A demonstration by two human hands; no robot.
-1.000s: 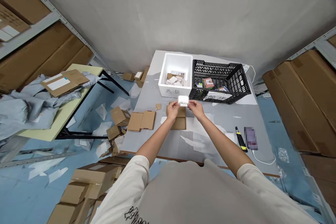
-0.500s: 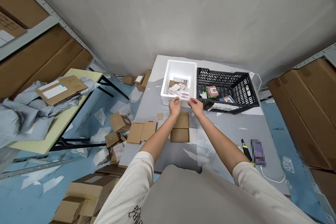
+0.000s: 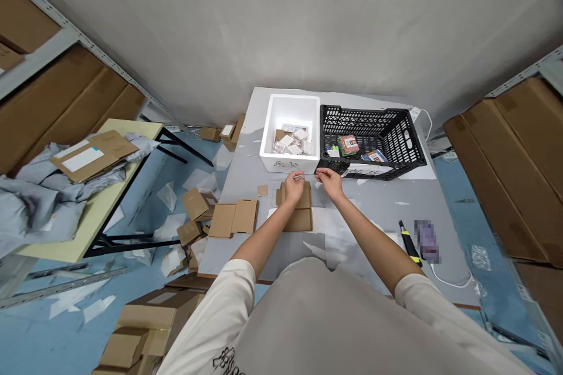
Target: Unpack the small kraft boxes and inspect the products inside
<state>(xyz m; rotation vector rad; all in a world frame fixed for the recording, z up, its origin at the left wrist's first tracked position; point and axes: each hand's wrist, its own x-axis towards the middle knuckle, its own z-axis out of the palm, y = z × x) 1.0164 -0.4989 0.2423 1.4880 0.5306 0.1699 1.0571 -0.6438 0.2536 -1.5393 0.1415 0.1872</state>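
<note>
My left hand (image 3: 294, 186) and my right hand (image 3: 329, 180) hover close together over the grey table (image 3: 378, 211), just in front of the white foam box (image 3: 272, 159). Both have their fingers pinched, and I cannot make out anything between them. The foam box holds several small white packets (image 3: 294, 142). Under my hands lies a flattened brown cardboard box (image 3: 299, 220). The small printed packet from before is no longer in my hands.
A black plastic crate (image 3: 396, 152) with small goods stands right of the foam box. Flat cartons (image 3: 233, 218) lie at the table's left; a yellow-black knife (image 3: 409, 244) and a phone (image 3: 426, 241) at its right. Cartons litter the floor; shelves flank both sides.
Both hands carried a small printed packet up to the foam box, then drew back toward its front edge. The packet has left my hands.
</note>
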